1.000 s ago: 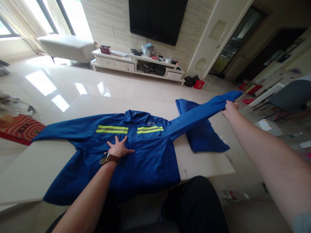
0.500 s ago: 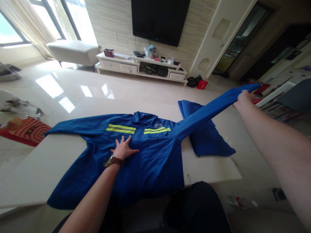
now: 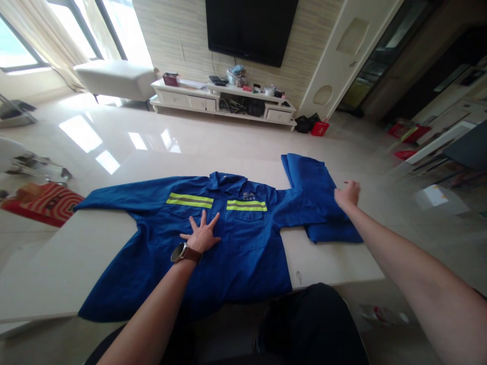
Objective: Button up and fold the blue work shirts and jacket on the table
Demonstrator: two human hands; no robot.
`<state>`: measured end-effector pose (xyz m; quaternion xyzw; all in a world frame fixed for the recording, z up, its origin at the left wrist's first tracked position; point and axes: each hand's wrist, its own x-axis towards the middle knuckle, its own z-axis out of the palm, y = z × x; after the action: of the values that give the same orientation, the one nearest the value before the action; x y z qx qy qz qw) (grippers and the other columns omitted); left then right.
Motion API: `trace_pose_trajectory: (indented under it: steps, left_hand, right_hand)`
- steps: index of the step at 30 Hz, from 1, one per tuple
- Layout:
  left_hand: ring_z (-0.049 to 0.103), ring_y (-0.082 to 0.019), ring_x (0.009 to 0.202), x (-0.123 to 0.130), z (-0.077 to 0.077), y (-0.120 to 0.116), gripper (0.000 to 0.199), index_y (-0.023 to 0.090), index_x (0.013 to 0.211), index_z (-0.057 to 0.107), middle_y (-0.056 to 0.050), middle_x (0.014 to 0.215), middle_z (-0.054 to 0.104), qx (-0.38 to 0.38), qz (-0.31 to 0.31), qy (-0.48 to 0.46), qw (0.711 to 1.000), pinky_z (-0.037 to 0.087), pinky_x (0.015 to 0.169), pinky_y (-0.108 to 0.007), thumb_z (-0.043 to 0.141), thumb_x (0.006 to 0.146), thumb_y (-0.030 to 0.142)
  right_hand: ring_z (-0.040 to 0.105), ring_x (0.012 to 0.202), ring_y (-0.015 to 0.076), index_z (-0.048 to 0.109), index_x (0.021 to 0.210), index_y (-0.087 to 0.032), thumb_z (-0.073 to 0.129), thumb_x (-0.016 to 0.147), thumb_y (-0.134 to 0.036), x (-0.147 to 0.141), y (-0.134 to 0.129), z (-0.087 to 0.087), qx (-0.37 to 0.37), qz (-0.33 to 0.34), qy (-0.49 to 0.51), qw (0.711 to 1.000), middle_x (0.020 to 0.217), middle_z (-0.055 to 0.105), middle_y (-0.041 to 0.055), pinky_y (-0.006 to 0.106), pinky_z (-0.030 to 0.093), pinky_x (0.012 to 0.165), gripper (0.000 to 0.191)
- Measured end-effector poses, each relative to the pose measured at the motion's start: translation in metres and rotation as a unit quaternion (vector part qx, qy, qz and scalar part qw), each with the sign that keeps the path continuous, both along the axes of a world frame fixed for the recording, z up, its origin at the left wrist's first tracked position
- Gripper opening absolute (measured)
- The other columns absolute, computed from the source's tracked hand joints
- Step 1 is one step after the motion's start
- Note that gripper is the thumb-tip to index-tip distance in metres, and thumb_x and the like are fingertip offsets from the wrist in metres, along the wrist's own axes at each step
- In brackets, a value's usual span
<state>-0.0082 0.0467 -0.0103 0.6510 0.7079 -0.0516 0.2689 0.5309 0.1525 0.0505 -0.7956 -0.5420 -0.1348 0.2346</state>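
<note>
My left hand (image 3: pixel 201 237) and right hand (image 3: pixel 348 192) make two, with one watch (image 3: pixel 178 252). One table (image 3: pixel 331 268) carries one blue jacket (image 3: pixel 247 268), with two yellow bands (image 3: pixel 246 206) and two pocket flaps (image 3: pixel 248 216), plus one pile of blue cloth (image 3: pixel 337 233) toward the right edge. I count one red bag (image 3: pixel 49 203) beyond the left edge, one bottle (image 3: pixel 382 314) below the near right corner, one television (image 3: pixel 251 30) past the far edge.

Blue jacket (image 3: pixel 243 233) (yellow-striped), spread flat.

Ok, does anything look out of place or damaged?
A clear plastic bottle with red markings appears to lie sideways on the floor, rather than standing. A grey mark near the front edge of the white tabletop is too small to identify.
</note>
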Motion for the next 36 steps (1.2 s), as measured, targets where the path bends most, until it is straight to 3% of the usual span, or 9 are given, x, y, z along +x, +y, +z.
trace_pose_trajectory:
  steps: [2,5,9,12,17,23,28,32,36]
  left_hand:
    - [-0.012,-0.060,0.151,0.006,0.003,-0.002,0.092,0.053,0.161,0.015,0.000,0.174,-0.014,-0.026,-0.012,-0.009,1.000,0.030,0.096,-0.090,0.068,0.086,0.050]
    - [-0.008,-0.060,0.151,0.011,0.000,-0.005,0.098,0.052,0.161,0.016,0.000,0.174,-0.010,-0.063,-0.009,-0.009,0.998,0.032,0.098,-0.088,0.074,0.081,0.049]
    - [-0.008,-0.055,0.153,0.010,-0.014,-0.004,0.113,0.043,0.163,0.019,-0.012,0.174,-0.003,-0.051,-0.037,0.017,0.998,0.021,0.104,-0.089,0.083,0.071,0.051]
    - [-0.009,-0.056,0.152,0.007,-0.018,-0.005,0.125,0.041,0.164,0.018,-0.015,0.173,-0.005,-0.057,-0.052,0.019,0.997,0.019,0.104,-0.089,0.090,0.062,0.050]
    - [-0.008,-0.060,0.151,0.007,-0.006,-0.012,0.123,0.046,0.163,0.014,-0.010,0.174,-0.010,-0.072,-0.026,0.008,0.997,0.033,0.102,-0.085,0.090,0.066,0.044]
    - [-0.005,-0.060,0.151,0.010,0.005,-0.023,0.124,0.048,0.162,0.016,-0.007,0.174,-0.009,-0.076,-0.019,0.010,0.997,0.040,0.096,-0.085,0.092,0.064,0.038]
    - [-0.006,-0.057,0.153,0.008,0.011,-0.031,0.119,0.048,0.162,0.015,-0.006,0.174,-0.007,-0.068,-0.023,0.006,0.997,0.042,0.096,-0.084,0.089,0.069,0.038]
    - [-0.002,-0.056,0.154,0.003,0.019,-0.036,0.107,0.045,0.162,0.023,-0.009,0.174,-0.001,-0.067,-0.032,-0.004,0.997,0.043,0.097,-0.082,0.084,0.074,0.035]
    - [0.007,-0.057,0.153,-0.003,0.027,-0.039,0.090,0.042,0.159,0.034,-0.011,0.174,0.007,-0.075,-0.035,-0.035,0.996,0.047,0.095,-0.078,0.077,0.080,0.036]
  right_hand:
    - [0.062,0.120,0.0262,0.065,0.126,-0.014,0.055,0.084,-0.027,-0.066,0.015,-0.015,-0.079,0.105,0.013,0.991,0.128,0.065,0.0192,0.037,0.048,0.107,0.045]
    - [0.050,0.138,0.0243,0.055,0.144,-0.016,0.047,0.095,-0.032,-0.177,0.028,-0.045,-0.243,0.337,0.005,0.910,0.151,0.053,0.0140,0.037,0.038,0.120,0.052]
    - [0.019,0.155,0.0405,0.031,0.162,-0.029,0.039,0.101,-0.046,-0.270,0.029,-0.078,-0.395,0.337,-0.030,0.854,0.172,0.016,0.0034,0.063,0.036,0.117,0.065]
    - [0.020,0.152,0.0495,0.021,0.165,-0.036,0.033,0.102,-0.056,-0.282,0.039,-0.087,-0.441,0.269,-0.037,0.855,0.173,0.011,0.0011,0.074,0.037,0.108,0.068]
    - [0.050,0.138,0.0405,0.047,0.155,-0.026,0.043,0.099,-0.045,-0.280,0.072,-0.081,-0.425,0.251,-0.065,0.867,0.159,0.045,0.0119,0.061,0.042,0.112,0.059]
    - [0.032,0.153,0.0252,0.034,0.161,-0.015,0.037,0.101,-0.032,-0.294,0.087,-0.086,-0.406,0.274,-0.076,0.868,0.167,0.031,0.0114,0.040,0.031,0.123,0.062]
    - [0.047,0.142,0.0317,0.047,0.153,-0.013,0.044,0.096,-0.028,-0.304,0.107,-0.076,-0.418,0.222,-0.088,0.877,0.154,0.050,0.0175,0.049,0.039,0.116,0.059]
    - [0.055,0.132,0.0392,0.064,0.135,-0.008,0.042,0.095,-0.026,-0.347,0.123,-0.052,-0.347,0.201,-0.107,0.910,0.136,0.063,0.0253,0.053,0.042,0.110,0.050]
    - [0.051,0.137,0.0291,0.060,0.142,-0.018,0.035,0.097,-0.026,-0.434,0.118,-0.055,-0.281,0.338,-0.100,0.893,0.147,0.058,0.0123,0.039,0.040,0.115,0.052]
